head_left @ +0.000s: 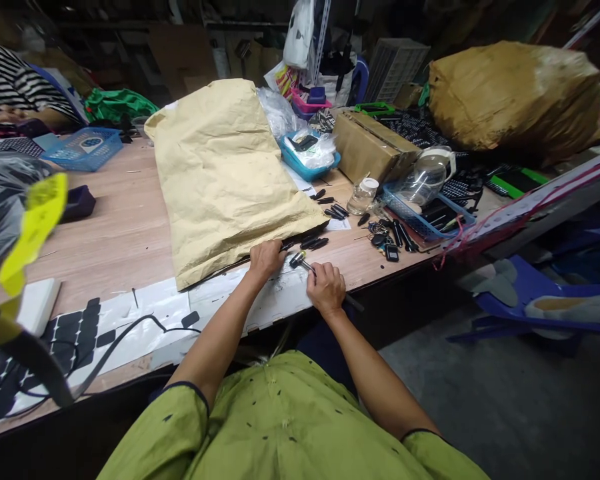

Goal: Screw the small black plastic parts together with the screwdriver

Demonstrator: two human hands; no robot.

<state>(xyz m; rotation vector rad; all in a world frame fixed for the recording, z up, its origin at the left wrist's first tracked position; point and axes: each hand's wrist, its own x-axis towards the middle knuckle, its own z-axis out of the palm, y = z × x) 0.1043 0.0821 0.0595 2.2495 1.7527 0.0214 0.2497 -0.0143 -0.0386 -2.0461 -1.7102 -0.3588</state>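
My right hand is closed round the dark handle of a small hammer, whose metal head lies on the table just left of my knuckles. My left hand rests with curled fingers at the near edge of a large tan paper sack, pressing on something small and dark that I cannot make out. Several small black pieces lie just beyond both hands. The handle's end sticks out past the table edge under my right wrist.
A white sheet with black squares and a black cable covers the near left. Blue baskets, a cardboard box, a clear jug and a small jar stand behind. Another person in stripes sits far left.
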